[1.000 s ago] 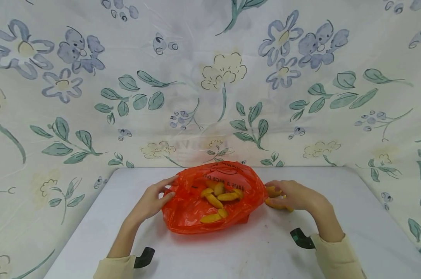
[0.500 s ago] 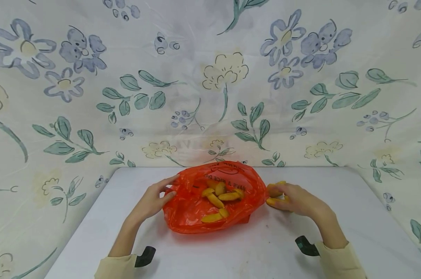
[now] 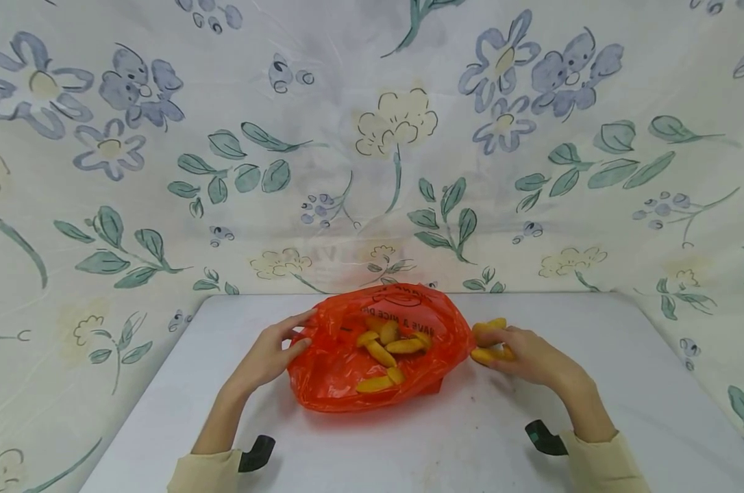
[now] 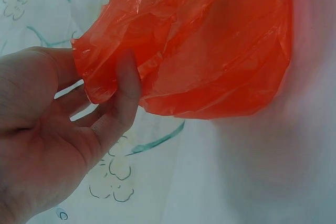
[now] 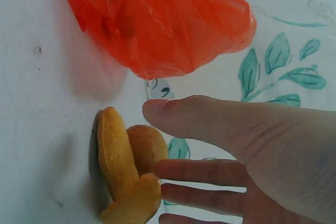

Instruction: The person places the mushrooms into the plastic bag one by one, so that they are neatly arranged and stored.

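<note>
A red plastic bag lies on the table with its mouth spread toward me. Inside it are several yellow mushrooms. My left hand holds the bag's left edge, the plastic between thumb and fingers in the left wrist view. To the right of the bag, my right hand reaches in at yellow mushrooms lying on the table. Its fingers are extended in the right wrist view, with fingertips touching or very near one mushroom and the thumb apart from it.
The white table ends at a cloth backdrop printed with flowers and leaves. Dark wrist camera mounts stick out by both cream sleeves. Small specks mark the table front.
My right hand has shifted slightly to the right beside the loose mushrooms, and more of them shows. My left hand and the bag stay nearly still.
</note>
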`<state>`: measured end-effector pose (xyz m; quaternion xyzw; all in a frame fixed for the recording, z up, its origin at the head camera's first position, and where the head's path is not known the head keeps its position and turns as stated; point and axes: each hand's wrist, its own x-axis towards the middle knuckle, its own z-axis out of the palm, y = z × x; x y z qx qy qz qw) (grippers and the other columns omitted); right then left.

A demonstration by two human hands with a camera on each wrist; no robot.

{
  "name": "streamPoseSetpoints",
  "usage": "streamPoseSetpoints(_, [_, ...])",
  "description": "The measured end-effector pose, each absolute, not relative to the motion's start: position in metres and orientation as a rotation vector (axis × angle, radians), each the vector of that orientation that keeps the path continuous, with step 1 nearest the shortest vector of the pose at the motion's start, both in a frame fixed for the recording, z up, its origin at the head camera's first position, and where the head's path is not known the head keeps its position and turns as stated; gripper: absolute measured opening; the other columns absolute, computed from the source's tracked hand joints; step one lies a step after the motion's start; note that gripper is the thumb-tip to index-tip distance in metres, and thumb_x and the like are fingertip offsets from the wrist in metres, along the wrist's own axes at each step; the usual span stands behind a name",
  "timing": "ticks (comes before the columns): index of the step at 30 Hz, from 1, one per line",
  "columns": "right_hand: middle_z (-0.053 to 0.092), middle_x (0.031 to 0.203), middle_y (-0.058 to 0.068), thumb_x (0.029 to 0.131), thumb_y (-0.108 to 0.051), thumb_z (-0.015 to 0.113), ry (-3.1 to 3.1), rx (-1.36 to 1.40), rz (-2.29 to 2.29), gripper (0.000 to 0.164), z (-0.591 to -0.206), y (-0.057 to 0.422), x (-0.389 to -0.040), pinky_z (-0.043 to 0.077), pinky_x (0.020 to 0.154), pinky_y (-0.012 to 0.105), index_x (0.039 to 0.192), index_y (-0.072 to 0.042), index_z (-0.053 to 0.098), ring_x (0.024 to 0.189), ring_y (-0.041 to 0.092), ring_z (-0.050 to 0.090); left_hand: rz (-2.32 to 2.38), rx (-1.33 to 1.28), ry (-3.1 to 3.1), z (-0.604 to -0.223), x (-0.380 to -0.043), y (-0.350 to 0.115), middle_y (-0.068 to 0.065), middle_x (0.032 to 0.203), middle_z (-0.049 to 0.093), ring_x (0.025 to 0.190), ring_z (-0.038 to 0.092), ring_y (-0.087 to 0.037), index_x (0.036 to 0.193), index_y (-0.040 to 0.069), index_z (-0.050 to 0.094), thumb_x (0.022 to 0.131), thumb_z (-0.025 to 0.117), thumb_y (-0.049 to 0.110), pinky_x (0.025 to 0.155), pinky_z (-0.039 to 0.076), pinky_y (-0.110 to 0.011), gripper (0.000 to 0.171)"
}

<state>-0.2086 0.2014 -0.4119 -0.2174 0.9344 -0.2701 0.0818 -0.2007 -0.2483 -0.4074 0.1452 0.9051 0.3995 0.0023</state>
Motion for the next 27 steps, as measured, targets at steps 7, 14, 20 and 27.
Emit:
streamPoseSetpoints(7, [0.068,0.120,0.007,0.090,-0.020,0.071,2.815,-0.659,-0.782,0.037,-0.416,0.207,-0.209,0.055,0.087,0.043,0.126,-0.013,0.066,0.104,0.026,0.059,1.257,0.464,2.845,-0.404,-0.200,-0.248,-0.018,0.131,0.061,0.110,0.062,-0.035,0.147,0.013,0.046,0.095,0.060,0.005,0.078,0.061,-0.030,0.054])
streamPoseSetpoints(14, [0.065,0.102,0.003,0.087,-0.024,0.074,2.780,-0.587,-0.765,0.036,-0.419,0.208,-0.212,0.051,0.073,0.030,0.121,-0.014,0.068,0.088,0.017,0.055,1.253,0.458,2.861,-0.405,-0.200,-0.249,-0.017,0.130,0.061,0.109,0.062,-0.033,0.147,0.014,0.046,0.095,0.061,0.007,0.077,0.061,-0.028,0.055])
streamPoseSetpoints(20, [0.063,0.096,0.001,0.085,-0.020,0.076,2.771,-0.529,-0.749,0.031,-0.423,0.210,-0.213,0.052,0.075,0.031,0.116,-0.017,0.071,0.087,0.016,0.054,1.255,0.468,2.862,-0.404,-0.200,-0.250,-0.018,0.129,0.062,0.108,0.063,-0.033,0.146,0.012,0.046,0.095,0.061,0.006,0.077,0.061,-0.028,0.054])
streamPoseSetpoints(27, [0.065,0.099,0.001,0.083,-0.009,0.076,2.786,-0.515,-0.701,0.029,-0.426,0.218,-0.211,0.056,0.083,0.037,0.111,-0.014,0.072,0.091,0.016,0.055,1.248,0.445,2.865,-0.403,-0.199,-0.252,-0.018,0.130,0.061,0.108,0.063,-0.033,0.147,0.013,0.046,0.095,0.061,0.006,0.077,0.061,-0.029,0.055])
